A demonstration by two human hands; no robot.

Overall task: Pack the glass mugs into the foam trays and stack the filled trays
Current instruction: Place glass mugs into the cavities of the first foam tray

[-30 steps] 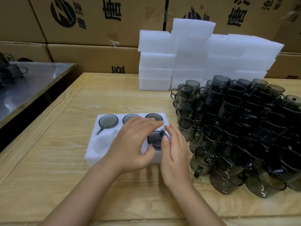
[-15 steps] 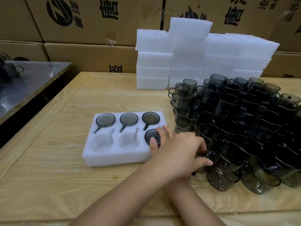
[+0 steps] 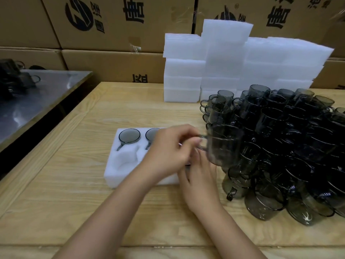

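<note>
On the wooden table [image 3: 74, 202], near its front — foam tray [image 3: 115, 171]: lies flat. Two seated mugs [image 3: 129, 135] show in the back row. The rest of that row and the right end are hidden under the hands. The front-left pocket [image 3: 124, 162] is empty.
Left hand [image 3: 168, 154]: crossed over to the right, fingers pinching the handle of a smoked mug [image 3: 224, 146]. The mug hangs blurred in the air just off the tray's right end, against the mug pile [image 3: 291, 146].
Right hand [image 3: 201, 184]: below the left, fingers pointing toward the tray's right end. The tips are covered, so I cannot tell whether it holds anything.
Change: a second ago both hands pressed a fourth mug into the front-right pocket. Half a second ago the left reached into the pile. Now one mug is up off it.
Meaning: fourth mug judged seated — fifth in transit, likely for a front pocket, with two pockets left to fill.
Spare trays [image 3: 224, 62]: white stacks at the back of the table.
</note>
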